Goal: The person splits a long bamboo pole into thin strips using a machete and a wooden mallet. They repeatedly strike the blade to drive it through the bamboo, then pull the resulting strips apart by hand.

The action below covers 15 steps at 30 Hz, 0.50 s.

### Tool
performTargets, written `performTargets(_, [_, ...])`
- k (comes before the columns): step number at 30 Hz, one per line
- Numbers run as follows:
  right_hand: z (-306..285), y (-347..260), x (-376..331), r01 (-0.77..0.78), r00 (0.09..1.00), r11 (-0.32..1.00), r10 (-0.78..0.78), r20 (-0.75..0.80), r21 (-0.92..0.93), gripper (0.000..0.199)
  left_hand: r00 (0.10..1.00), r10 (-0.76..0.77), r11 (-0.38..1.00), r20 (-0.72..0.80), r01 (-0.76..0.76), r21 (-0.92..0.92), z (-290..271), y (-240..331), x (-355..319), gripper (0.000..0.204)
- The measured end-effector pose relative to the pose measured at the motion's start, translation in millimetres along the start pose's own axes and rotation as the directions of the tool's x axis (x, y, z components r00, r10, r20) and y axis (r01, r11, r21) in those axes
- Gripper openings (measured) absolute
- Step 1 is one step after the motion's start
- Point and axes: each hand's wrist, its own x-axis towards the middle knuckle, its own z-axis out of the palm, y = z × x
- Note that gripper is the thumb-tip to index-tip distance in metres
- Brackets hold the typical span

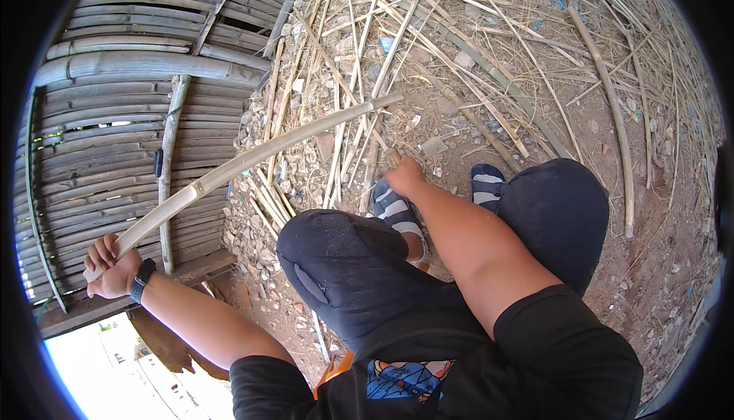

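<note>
My left hand [113,267], out at the far left, is wrapped round the lower end of a long split bamboo strip [229,169]. The pale strip slants up and to the right, its far end above the littered ground, and its nodes show along its length. My right hand [407,176] is closed in front of my left sandal [393,207]. A brownish, blunt end of something [393,157] pokes out at its fingers; the rest is hidden by the hand. That hand is well apart from the strip.
A bamboo slat wall [145,145] with an upright pole [173,160] stands at the left. Several cut bamboo strips [451,61] lie scattered over stony dirt ahead. A long stick [612,114] lies at the right. My bent knees [329,259] flank my right arm.
</note>
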Motion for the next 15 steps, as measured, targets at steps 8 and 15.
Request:
performTargets(8, [-17.9, -40.9, -27.3, 0.256, 0.955, 0.965, -0.244, 0.169, -0.054, 0.031, 0.999, 0.041, 0.998, -0.033, -0.04, 0.042, -15.4, 9.9, -1.5, 0.078])
performTargets(15, [7.6, 7.3, 2.8, 0.005, 1.0, 0.997, -0.003, -0.018, 0.08, 0.035, 0.987, 0.07, 0.994, -0.145, -0.056, 0.095, -17.3, 2.7, 1.0, 0.078])
